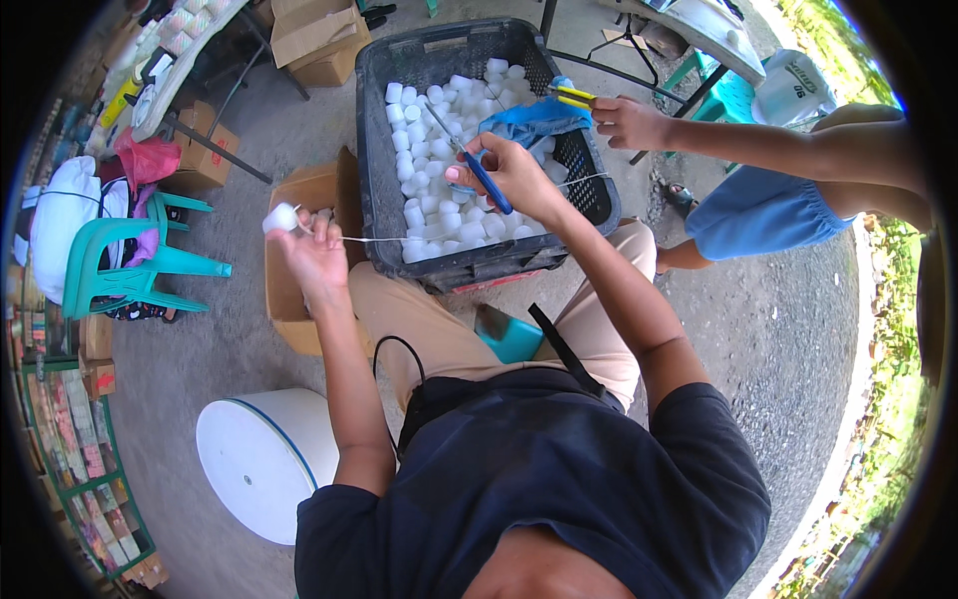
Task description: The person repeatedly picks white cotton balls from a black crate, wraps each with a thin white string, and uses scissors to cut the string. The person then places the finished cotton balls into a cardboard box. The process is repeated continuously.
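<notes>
1. One big black crate (369,140) dominates the view from where I stand, heaped with loose white cylinders (471,232); its raised rim is the edge to mind.
2. Just left of it, an open cardboard box (284,290) sits below the left hand (317,262); the gap between that hand and the crate gives room to move.
3. Over at the crate's right rim, a co-worker's hand (629,122) holds a yellow-handled tool (576,97) beside some blue cloth (534,122), so it's tighter there.
4. The right hand (516,175), above the heap, is wrapped round the scissors (486,182): stiff, surely, best gripped by those blue handles. Blades parted? I can't tell.
5. Out past the crate's left side, left thumb and finger pinch a single cylinder (280,218); light and smooth, I'd judge, perhaps slippery, so take its round sides.
6. Thinnest of all, pale string (374,239) runs from that hand toward the crate; limp-looking, liable to snag.
</notes>
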`<action>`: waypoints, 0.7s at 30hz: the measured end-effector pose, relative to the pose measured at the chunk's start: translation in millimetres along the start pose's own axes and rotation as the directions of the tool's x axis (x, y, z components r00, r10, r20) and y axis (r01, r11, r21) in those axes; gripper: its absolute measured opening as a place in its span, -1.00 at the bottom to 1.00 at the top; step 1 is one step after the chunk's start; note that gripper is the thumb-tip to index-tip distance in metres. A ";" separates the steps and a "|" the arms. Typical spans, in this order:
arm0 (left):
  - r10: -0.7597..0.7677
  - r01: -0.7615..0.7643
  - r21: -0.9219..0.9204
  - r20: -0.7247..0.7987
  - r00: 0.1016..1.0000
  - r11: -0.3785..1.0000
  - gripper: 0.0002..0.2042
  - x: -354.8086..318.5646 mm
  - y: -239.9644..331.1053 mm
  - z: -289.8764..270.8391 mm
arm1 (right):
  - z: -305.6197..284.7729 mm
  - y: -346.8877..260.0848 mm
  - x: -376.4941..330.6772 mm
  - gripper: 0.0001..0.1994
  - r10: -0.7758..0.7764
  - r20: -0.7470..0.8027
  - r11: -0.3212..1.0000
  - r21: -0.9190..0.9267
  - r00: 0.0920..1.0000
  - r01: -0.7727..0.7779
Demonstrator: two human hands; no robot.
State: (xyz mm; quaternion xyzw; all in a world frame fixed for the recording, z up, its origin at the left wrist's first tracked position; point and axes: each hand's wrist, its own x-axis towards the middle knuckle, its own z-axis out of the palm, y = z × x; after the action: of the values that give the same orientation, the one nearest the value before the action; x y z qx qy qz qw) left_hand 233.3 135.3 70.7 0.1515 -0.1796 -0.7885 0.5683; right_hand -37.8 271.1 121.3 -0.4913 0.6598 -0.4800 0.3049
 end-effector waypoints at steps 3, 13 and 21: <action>-0.119 0.078 -0.115 -0.415 0.902 0.990 -0.39 28.5 40.3 -108.9 | 9.7 49.0 19.6 -0.54 0.000 0.111 0.789 -0.610 0.994 0.069; -0.288 0.239 -0.303 -0.129 0.949 0.923 -0.77 57.1 45.9 -78.6 | -6.4 56.0 29.4 -0.83 -0.179 0.029 0.464 -0.879 0.983 0.110; -0.069 0.073 -0.017 0.164 0.984 0.997 -0.82 30.2 51.1 2.9 | -103.2 48.9 4.8 -0.72 0.126 -0.154 0.355 -0.915 0.980 -0.190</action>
State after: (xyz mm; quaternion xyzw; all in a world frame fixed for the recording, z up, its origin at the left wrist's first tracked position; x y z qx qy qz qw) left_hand 265.7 92.2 95.6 0.0859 -0.2109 -0.8201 0.5249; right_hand -146.9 303.8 112.5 -0.4978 0.8672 -0.0104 0.0031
